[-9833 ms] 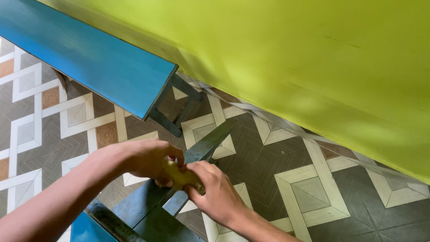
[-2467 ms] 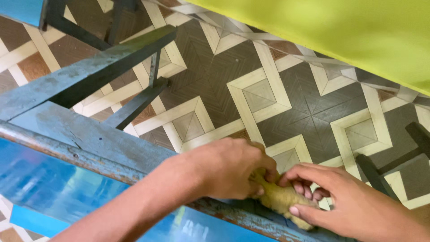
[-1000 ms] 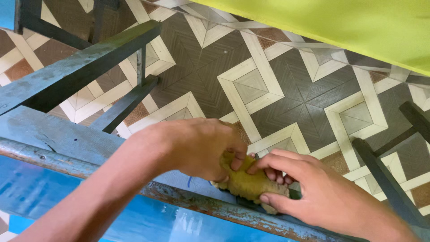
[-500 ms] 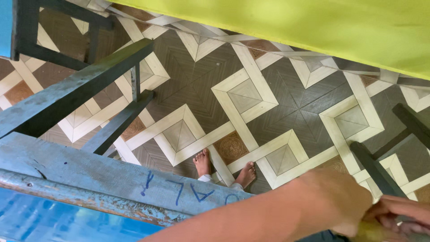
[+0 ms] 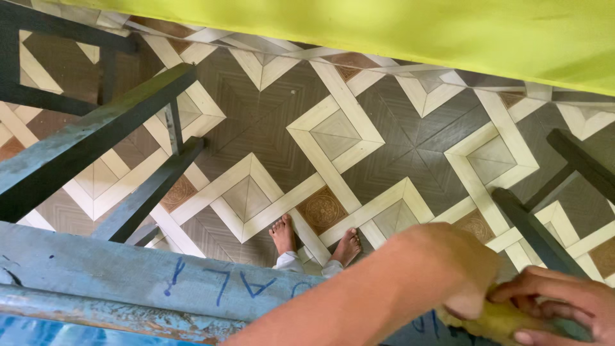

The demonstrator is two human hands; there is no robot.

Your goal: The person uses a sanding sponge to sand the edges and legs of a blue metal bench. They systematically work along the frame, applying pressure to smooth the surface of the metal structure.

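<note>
My left hand (image 5: 442,269) and my right hand (image 5: 557,307) both grip a yellow-brown cloth (image 5: 493,318) at the lower right. The cloth is pressed against the underside edge of an upturned blue wooden bench (image 5: 96,272). My left forearm crosses the bench board from the lower middle. Part of the cloth is hidden under both hands. My bare feet (image 5: 314,240) stand on the patterned floor below the bench.
The bench's dark legs and crossbars (image 5: 96,141) rise at the left. Another dark frame (image 5: 551,205) stands at the right. Brown and cream patterned tiles (image 5: 333,134) cover the floor. A yellow-green wall (image 5: 384,25) runs along the top.
Both hands and the cloth have slid right along the bench edge, from the middle toward the lower right corner. My feet have come into view below the bench.
</note>
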